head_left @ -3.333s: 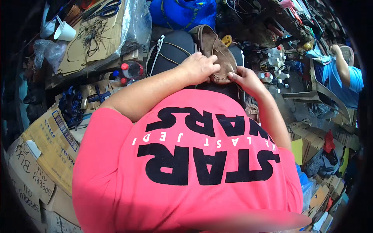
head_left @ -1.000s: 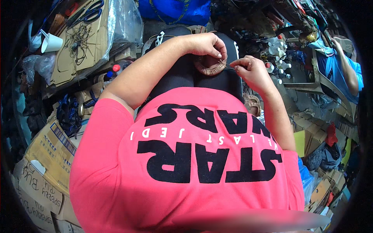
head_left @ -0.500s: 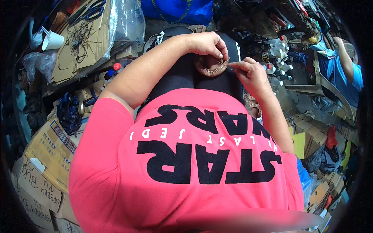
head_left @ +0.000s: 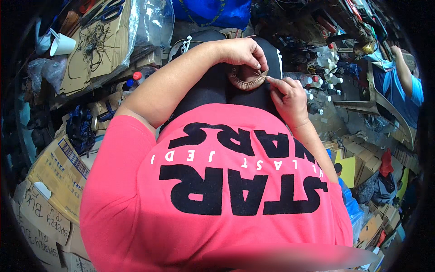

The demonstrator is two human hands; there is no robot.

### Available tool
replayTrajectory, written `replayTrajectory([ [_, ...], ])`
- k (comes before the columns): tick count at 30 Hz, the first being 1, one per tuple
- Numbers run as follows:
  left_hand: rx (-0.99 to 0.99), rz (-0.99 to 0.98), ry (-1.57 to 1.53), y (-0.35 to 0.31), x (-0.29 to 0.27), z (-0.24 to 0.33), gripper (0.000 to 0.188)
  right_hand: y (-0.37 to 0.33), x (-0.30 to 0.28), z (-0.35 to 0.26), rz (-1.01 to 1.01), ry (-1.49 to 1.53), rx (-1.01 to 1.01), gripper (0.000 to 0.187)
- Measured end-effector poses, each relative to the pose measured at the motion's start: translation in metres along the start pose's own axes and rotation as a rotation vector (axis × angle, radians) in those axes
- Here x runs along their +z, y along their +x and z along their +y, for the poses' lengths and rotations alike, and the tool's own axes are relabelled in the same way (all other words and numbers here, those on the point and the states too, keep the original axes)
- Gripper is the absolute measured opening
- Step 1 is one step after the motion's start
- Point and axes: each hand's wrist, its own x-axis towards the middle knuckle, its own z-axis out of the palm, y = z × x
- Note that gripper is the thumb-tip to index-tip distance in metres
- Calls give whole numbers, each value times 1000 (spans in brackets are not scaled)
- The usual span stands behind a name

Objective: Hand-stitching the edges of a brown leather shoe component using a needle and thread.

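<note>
Head view: two bare hands meet near one brown leather shoe, which sits over the person's lap, its stitched, curved rim toward the shirt. The left hand (head_left: pixel 247 54) is bent downward, thumb and fingers pinched together on one thin lace (head_left: pixel 264 73) at the right end of the shoe's (head_left: pixel 247 85) stitching. The right hand (head_left: pixel 291 97) is half curled, its index finger stretched to that same spot; whether it grips anything there, I cannot tell. Beyond the lap is one blue bag (head_left: pixel 213 13). On the left, one white cup (head_left: pixel 64 45), one pair of scissors (head_left: pixel 111 11) and one tangle of dark strands (head_left: pixel 96 45) rest on cardboard sheets (head_left: pixel 74 81). On the right, bottles (head_left: pixel 327 63) stand too crowded to count.
</note>
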Motion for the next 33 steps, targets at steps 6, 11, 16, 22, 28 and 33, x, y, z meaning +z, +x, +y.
replayTrajectory([
  [6,-21,1,-9,1,2,3,22,-4,7,0,67,73,23,23],
  [11,-32,4,-32,-1,2,4,21,8,-7,-11,-74,-19,68,23],
  [16,-4,18,6,0,6,6,19,19,-8,3,-127,153,91,21],
  [22,247,235,489,-10,14,-2,21,26,-10,34,-313,469,243,23],
  [28,214,209,483,-6,11,4,24,31,1,58,-423,694,268,21],
  [33,227,209,458,-3,10,-1,24,33,3,60,-447,835,277,20],
])
